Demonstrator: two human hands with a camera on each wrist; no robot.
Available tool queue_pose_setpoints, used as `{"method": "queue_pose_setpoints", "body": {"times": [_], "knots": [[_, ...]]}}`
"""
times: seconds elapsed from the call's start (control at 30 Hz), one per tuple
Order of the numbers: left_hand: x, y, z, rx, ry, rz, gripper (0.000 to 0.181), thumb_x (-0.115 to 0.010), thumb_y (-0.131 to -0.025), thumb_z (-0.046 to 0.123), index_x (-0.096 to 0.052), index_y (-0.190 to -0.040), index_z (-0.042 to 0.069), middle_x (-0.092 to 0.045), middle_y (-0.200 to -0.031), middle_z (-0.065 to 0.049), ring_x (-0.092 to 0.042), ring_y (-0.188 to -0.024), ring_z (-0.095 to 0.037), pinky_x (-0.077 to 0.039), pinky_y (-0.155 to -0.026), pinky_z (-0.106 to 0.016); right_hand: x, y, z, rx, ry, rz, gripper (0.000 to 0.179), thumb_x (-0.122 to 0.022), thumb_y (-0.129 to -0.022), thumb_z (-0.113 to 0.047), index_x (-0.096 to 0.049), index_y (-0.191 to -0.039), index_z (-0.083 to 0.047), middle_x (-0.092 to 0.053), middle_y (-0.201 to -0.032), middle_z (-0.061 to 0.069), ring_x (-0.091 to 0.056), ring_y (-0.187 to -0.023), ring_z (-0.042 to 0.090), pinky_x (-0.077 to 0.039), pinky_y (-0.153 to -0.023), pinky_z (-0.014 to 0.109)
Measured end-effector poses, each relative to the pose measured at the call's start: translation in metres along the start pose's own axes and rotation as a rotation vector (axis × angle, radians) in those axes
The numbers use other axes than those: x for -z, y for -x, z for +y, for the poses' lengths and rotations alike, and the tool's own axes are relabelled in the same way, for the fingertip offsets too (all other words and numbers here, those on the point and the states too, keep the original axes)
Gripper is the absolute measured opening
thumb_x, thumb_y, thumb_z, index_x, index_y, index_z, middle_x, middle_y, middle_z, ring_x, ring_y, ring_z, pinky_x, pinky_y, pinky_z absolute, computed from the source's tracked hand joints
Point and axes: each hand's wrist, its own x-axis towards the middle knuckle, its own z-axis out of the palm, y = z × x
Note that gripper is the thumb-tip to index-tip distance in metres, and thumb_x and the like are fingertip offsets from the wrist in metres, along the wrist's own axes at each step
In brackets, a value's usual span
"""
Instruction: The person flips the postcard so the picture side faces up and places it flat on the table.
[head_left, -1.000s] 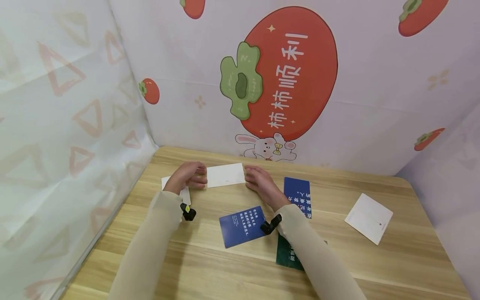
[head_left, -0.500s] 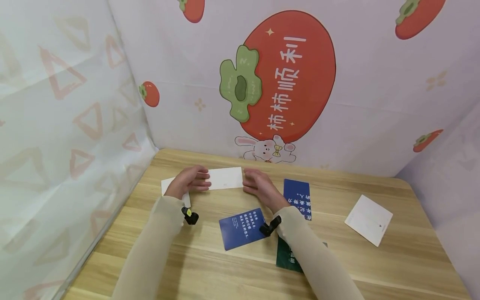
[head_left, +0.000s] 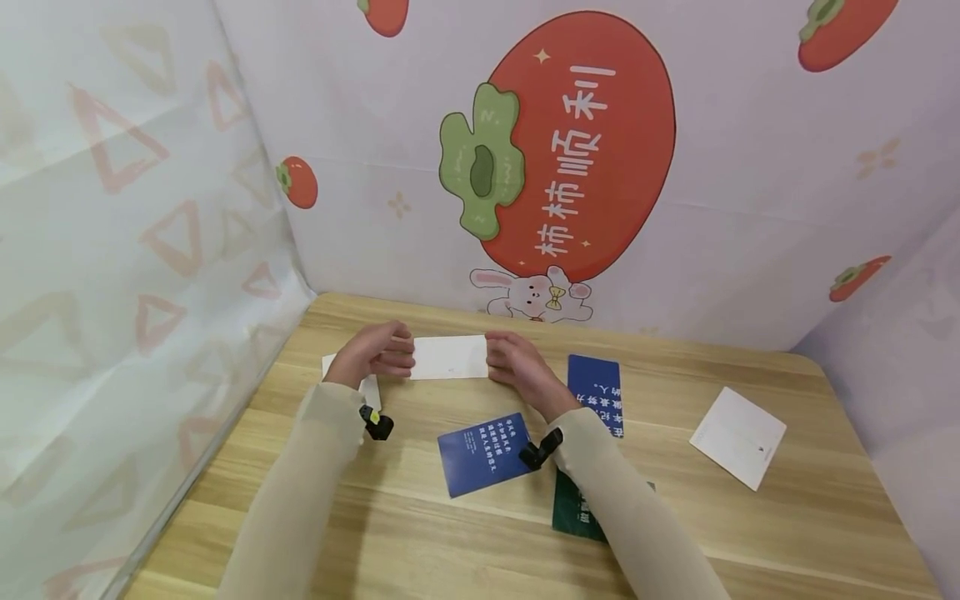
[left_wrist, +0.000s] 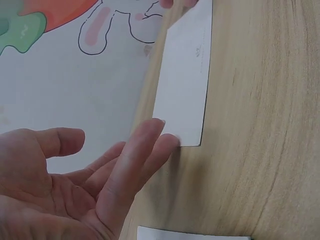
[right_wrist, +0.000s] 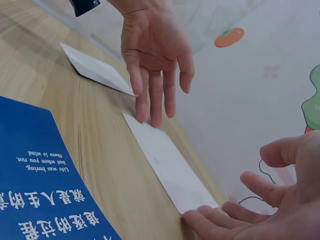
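Card (head_left: 450, 357) lies ungripped between left hand (head_left: 371, 355) and right hand (head_left: 525, 367), outstretched fingers touching it.

A white card (head_left: 450, 357) lies flat on the table (head_left: 420, 542).

3 wht cards (head_left: 450, 357) (mid-L, ctr, R), 2 blue cards (head_left: 480, 458), 1 grn card (head_left: 576, 512) (lwr ctr): 6 tot. 2 hands (head_left: 525, 371) & 2 cams (head_left: 378, 425), mid-frame. 1 table (head_left: 420, 542). Upr half, printed: 5 persimmons (head_left: 600, 167), 1 rabbit (head_left: 528, 296).
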Motion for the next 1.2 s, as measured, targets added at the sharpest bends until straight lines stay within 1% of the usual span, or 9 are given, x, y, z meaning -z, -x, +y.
{"method": "queue_pose_setpoints", "body": {"times": [0.13, 0.33, 0.47, 0.6, 0.73, 0.83, 0.97, 1.07, 1.2], "knots": [[-0.001, 0.000, -0.005, -0.006, 0.016, -0.007, 0.057, -0.045, -0.115, 0.030, -0.042, -0.160, -0.003, -0.052, -0.162, -0.029, -0.068, -0.134, -0.043, -0.068, -0.095, -0.039, -0.001, 0.000, 0.001, -0.008, 0.005, -0.003, 0.049, -0.051, -0.115, -0.026, -0.051, -0.161, -0.013, -0.043, -0.168, 0.014, -0.051, -0.149, 0.039, -0.051, -0.122, 0.051], [0.001, -0.003, -0.014, -0.004, 0.036, 0.003, 0.055, -0.043, -0.116, 0.033, -0.043, -0.159, -0.004, -0.054, -0.161, -0.026, -0.067, -0.136, -0.042, -0.067, -0.099, -0.040, 0.000, -0.002, 0.004, -0.047, -0.135, 0.018, 0.051, -0.058, -0.113, -0.026, -0.051, -0.161, -0.012, -0.041, -0.172, 0.013, -0.054, -0.147, 0.041, -0.052, -0.121, 0.051], [0.001, -0.003, -0.016, -0.010, 0.027, 0.011, 0.055, -0.043, -0.117, 0.033, -0.043, -0.160, -0.002, -0.056, -0.160, -0.025, -0.069, -0.134, -0.041, -0.067, -0.098, -0.040, 0.001, -0.003, 0.007, -0.069, -0.213, 0.033, 0.053, -0.062, -0.111, -0.029, -0.052, -0.160, -0.011, -0.043, -0.171, 0.015, -0.055, -0.147, 0.040, -0.052, -0.122, 0.051], [0.002, -0.002, -0.017, -0.018, 0.035, 0.015, 0.055, -0.043, -0.117, 0.032, -0.044, -0.160, -0.002, -0.056, -0.160, -0.025, -0.071, -0.132, -0.039, -0.067, -0.097, -0.040, 0.001, -0.003, 0.007, -0.086, -0.250, 0.037, 0.053, -0.063, -0.111, -0.031, -0.053, -0.159, -0.011, -0.046, -0.168, 0.018, -0.055, -0.147, 0.040, -0.050, -0.123, 0.050], [0.003, 0.000, -0.016, -0.028, 0.063, 0.015, 0.054, -0.045, -0.116, 0.030, -0.045, -0.158, -0.003, -0.057, -0.159, -0.026, -0.072, -0.129, -0.039, -0.067, -0.098, -0.041, 0.001, -0.003, 0.007, -0.097, -0.277, 0.022, 0.052, -0.059, -0.113, -0.029, -0.051, -0.161, -0.009, -0.050, -0.165, 0.020, -0.055, -0.146, 0.036, -0.048, -0.125, 0.047], [0.003, 0.000, -0.015, -0.029, 0.066, 0.021, 0.053, -0.046, -0.115, 0.029, -0.046, -0.157, -0.002, -0.058, -0.158, -0.026, -0.073, -0.128, -0.038, -0.067, -0.098, -0.041, -0.001, -0.003, 0.005, -0.088, -0.267, 0.013, 0.054, -0.058, -0.113, -0.028, -0.049, -0.162, -0.007, -0.052, -0.163, 0.020, -0.056, -0.142, 0.033, -0.048, -0.122, 0.044], [0.002, -0.001, -0.015, -0.024, 0.065, 0.030, 0.053, -0.047, -0.115, 0.030, -0.047, -0.157, -0.002, -0.059, -0.157, -0.025, -0.071, -0.131, -0.036, -0.067, -0.098, -0.040, -0.004, -0.004, 0.005, -0.060, -0.191, 0.016, 0.054, -0.058, -0.113, -0.026, -0.050, -0.161, -0.003, -0.053, -0.162, 0.021, -0.058, -0.134, 0.030, -0.050, -0.118, 0.043], [0.001, -0.002, -0.016, -0.021, 0.067, 0.034, 0.054, -0.047, -0.114, 0.030, -0.047, -0.158, -0.001, -0.059, -0.158, -0.023, -0.070, -0.133, -0.035, -0.068, -0.095, -0.036, -0.006, -0.004, 0.006, -0.043, -0.142, 0.010, 0.051, -0.056, -0.113, -0.022, -0.051, -0.160, -0.003, -0.054, -0.159, 0.022, -0.060, -0.134, 0.031, -0.051, -0.120, 0.045], [-0.001, -0.004, -0.018, -0.019, 0.048, 0.050, 0.053, -0.048, -0.114, 0.030, -0.049, -0.159, 0.001, -0.060, -0.157, -0.021, -0.071, -0.129, -0.031, -0.068, -0.089, -0.032, -0.007, -0.003, 0.010, -0.021, -0.125, -0.006, 0.047, -0.051, -0.115, -0.012, -0.051, -0.161, -0.004, -0.058, -0.155, 0.024, -0.062, -0.135, 0.032, -0.049, -0.124, 0.050]]}}
